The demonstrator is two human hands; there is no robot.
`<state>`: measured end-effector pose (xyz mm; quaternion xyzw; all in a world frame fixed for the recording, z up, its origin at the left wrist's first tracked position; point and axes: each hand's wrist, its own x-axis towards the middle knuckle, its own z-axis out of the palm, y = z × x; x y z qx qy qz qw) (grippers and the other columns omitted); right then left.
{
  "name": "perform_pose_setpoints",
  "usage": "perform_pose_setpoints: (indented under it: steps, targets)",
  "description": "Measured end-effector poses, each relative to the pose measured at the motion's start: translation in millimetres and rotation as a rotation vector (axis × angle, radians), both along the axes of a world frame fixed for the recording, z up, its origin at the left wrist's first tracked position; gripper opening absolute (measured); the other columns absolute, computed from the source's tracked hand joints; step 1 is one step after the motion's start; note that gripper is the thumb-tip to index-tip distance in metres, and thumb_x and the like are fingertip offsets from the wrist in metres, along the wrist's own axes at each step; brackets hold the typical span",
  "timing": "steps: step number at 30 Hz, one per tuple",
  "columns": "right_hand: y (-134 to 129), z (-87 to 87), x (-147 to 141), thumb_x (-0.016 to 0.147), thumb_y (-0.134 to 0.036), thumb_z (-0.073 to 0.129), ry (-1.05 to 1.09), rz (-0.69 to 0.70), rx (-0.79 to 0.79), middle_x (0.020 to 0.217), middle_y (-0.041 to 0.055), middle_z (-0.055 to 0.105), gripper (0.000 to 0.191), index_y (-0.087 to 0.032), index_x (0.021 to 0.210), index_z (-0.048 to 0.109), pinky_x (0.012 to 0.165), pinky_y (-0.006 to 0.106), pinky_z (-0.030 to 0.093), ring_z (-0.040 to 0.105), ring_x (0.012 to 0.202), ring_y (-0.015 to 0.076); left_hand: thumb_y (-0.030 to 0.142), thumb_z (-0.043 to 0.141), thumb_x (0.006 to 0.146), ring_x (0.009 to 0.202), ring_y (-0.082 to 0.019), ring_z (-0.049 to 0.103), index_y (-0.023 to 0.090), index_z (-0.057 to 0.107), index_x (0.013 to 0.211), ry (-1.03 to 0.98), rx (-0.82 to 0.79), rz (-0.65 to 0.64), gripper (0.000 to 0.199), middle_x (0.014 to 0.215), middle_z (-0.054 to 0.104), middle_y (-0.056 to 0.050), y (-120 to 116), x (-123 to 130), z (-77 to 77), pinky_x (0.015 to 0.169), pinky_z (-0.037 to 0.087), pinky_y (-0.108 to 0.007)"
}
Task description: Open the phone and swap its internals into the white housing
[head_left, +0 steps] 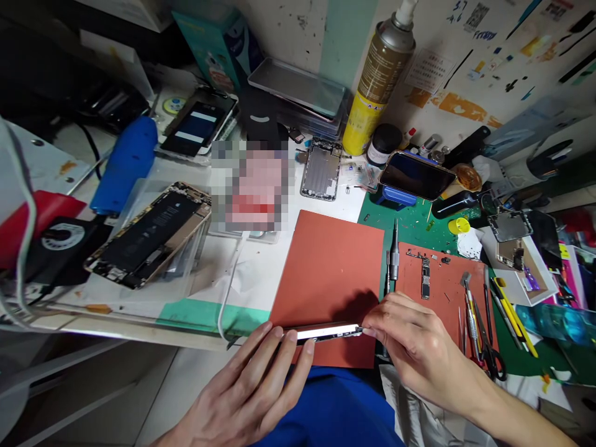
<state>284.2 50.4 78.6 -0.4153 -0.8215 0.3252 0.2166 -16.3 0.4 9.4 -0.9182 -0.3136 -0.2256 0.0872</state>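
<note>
Left hand was clamped on the left end of a slim smartphone, fingers along its near side (thumb hidden from this view). Right hand was pinched on the opposite end, fingertips and thumb closed at the corner. The phone lay between the two hands, tilted edge-on above the near part of a reddish-brown mat. Just beyond the right hand stood a screwdriver; a narrow circuit board lay past its knuckles, and black-handled scissors to its right. Beyond the left hand, farther left, rested an opened phone with exposed black battery.
</note>
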Motion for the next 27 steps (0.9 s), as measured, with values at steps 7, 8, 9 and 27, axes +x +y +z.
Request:
perform_pose_setpoints:
  steps: [7,8,9,27]
  targets:
    - [0.9,0.2,-1.0,0.103,0.000,0.050,0.002,-0.001,-0.005,0.085,0.0051,0.068,0.025,-0.017,0.110,0.067,0.069,0.035,0.045,0.055,0.076,0.0192,0.003,0.059,0.094,0.148,-0.036,0.049,0.009,0.070,0.136,-0.030,-0.008,0.010,0.044,0.131,0.062,-0.015,0.0,1.3,2.8,0.136,0.032,-0.057]
    - [1.3,0.4,-1.3,0.103,0.000,0.050,0.000,-0.002,0.000,0.084,0.0050,0.068,0.025,-0.017,0.110,0.067,0.068,0.035,0.045,0.055,0.076,0.0192,0.003,0.059,0.093,0.147,-0.035,0.050,0.009,0.070,0.135,-0.030,-0.009,0.012,0.044,0.131,0.062,-0.015,0.0,1.5,3.3,0.136,0.032,-0.056]
    - [1.7,0.6,-1.6,0.103,-0.001,0.050,-0.001,-0.003,0.004,0.084,0.0049,0.068,0.025,-0.017,0.109,0.067,0.068,0.035,0.045,0.054,0.075,0.0192,0.002,0.060,0.092,0.145,-0.034,0.052,0.009,0.070,0.134,-0.027,-0.011,0.012,0.044,0.131,0.062,-0.015,0.1,1.8,3.8,0.137,0.032,-0.056]
    - [-44.9,-30.8,-13.9,0.107,-0.037,0.067,0.283,-0.731,-0.301,0.092,0.0049,0.074,0.019,-0.024,0.111,0.080,0.060,0.027,0.055,0.068,0.073,0.0171,0.012,0.058,0.103,0.128,-0.033,0.064,0.013,0.053,0.152,0.043,-0.373,0.206,0.049,0.136,0.068,-0.017,31.7,-1.2,18.1,0.106,0.059,-0.048]
